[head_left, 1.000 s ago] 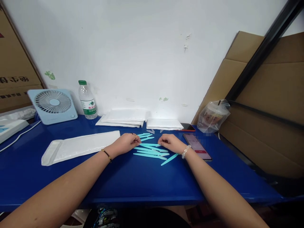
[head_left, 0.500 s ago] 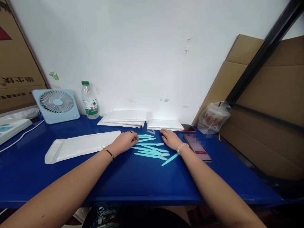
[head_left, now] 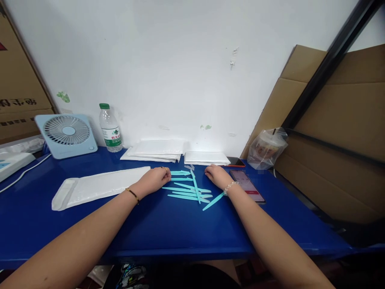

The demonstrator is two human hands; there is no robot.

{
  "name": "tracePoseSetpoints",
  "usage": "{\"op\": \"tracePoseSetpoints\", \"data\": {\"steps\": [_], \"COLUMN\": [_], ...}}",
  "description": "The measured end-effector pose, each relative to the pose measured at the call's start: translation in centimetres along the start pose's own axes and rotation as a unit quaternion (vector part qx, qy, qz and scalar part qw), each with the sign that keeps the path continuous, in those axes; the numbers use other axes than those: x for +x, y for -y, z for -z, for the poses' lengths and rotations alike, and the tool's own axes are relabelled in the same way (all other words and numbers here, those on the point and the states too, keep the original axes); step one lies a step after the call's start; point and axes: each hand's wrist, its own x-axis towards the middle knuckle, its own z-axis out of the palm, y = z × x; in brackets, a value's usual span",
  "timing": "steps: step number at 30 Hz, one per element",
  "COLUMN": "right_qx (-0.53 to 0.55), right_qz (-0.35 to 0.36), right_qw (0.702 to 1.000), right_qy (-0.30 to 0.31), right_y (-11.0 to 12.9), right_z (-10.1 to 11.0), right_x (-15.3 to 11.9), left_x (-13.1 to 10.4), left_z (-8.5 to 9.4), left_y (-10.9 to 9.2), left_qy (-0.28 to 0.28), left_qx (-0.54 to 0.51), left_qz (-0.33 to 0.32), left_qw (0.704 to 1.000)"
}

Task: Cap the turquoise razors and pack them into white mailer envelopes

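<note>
Head view: a left hand and right hand, their grip impossible to tell, flank turquoise sticks mid-table, while a far-left bottle reads "农夫山" and a left-hand carton bears Chinese characters.

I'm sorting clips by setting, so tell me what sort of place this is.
Probably an indoor work corner, perhaps in a storeroom: a blue table against a white wall, white envelopes on it, and cardboard at both sides.
</note>
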Motion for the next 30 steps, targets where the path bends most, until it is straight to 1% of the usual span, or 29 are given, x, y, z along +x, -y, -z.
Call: {"op": "tracePoseSetpoints", "data": {"steps": [3,6,9,11,13,17,21,26,30], "right_qx": [-0.021,-0.015,0.015,0.032,0.04,0.043,0.056,0.082,0.104], "right_qz": [0.002,0.009,0.013,0.005,-0.004,-0.012,-0.031,-0.054,-0.075], "right_qw": [1.0,1.0,1.0,0.999,0.999,0.998,0.998,0.995,0.991], "right_qy": [-0.007,-0.015,-0.017,-0.013,-0.013,-0.035,0.001,0.013,0.039], "right_y": [0.0,-0.4,-0.9,-1.1,-1.3,-1.7,-2.2,-2.3,-2.2], "right_z": [-0.1,-0.2,-0.4,-0.4,-0.2,0.1,0.3,0.7,1.1], "right_x": [-0.1,-0.3,-0.4,-0.5,-0.7,-1.1,-1.2,-1.4,-1.6], "left_x": [-0.1,-0.2,-0.2,-0.1,0.0,0.1,0.1,0.2,0.3], "left_z": [0.8,1.2,1.2,1.0,0.7,0.4,0.4,0.5,0.6], "left_y": [0.4,0.8,0.9,0.7,0.6,0.6,0.6,0.6,0.6], "left_qy": [-0.008,-0.003,0.005,0.005,0.002,-0.011,-0.032,-0.049,-0.064], "left_qx": [-0.02,-0.086,-0.154,-0.173,-0.177,-0.176,-0.181,-0.186,-0.2], "left_qz": [0.007,-0.013,-0.041,-0.045,-0.039,-0.031,-0.015,-0.008,-0.002], "left_qw": [1.0,0.996,0.987,0.984,0.983,0.984,0.983,0.981,0.978]}}
